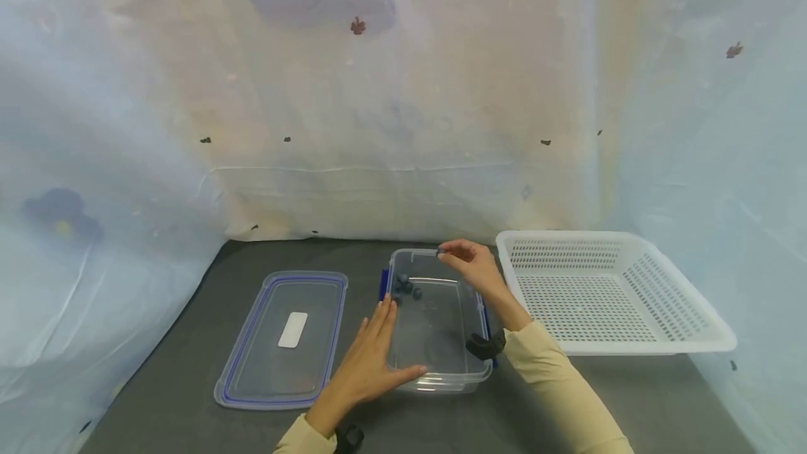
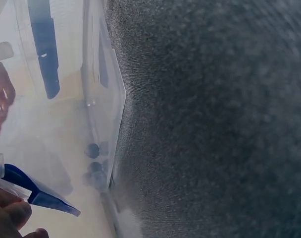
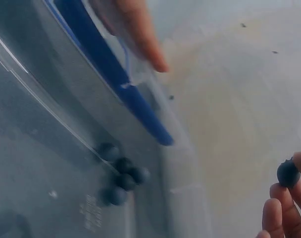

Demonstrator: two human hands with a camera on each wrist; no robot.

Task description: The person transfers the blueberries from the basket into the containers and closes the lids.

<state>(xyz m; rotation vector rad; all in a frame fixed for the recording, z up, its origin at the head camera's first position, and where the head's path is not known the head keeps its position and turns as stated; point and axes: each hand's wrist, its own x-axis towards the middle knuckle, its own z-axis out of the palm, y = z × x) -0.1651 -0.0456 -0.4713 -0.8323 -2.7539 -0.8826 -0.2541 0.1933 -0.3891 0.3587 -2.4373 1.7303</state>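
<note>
A clear plastic food container [image 1: 441,375] with blue side clips stands on the dark table. Several blueberries [image 1: 403,284] lie in its far left corner; the right wrist view shows this cluster [image 3: 125,181] close up. My right hand [image 1: 477,273], over the container's far end, pinches one blueberry [image 3: 288,173] between thumb and fingertips. Along the container's left side rests my left hand [image 1: 368,364], its fingers extended and its thumb out along the near rim. In the left wrist view, its fingertips [image 2: 17,214] are by a blue clip [image 2: 51,202].
A clear lid with a blue seal [image 1: 313,356] and a white label [image 1: 293,329] lies flat to the left. At the right stands a white perforated basket [image 1: 643,349], close beside the container. A pale printed sheet [image 1: 403,125] hangs around the back and sides.
</note>
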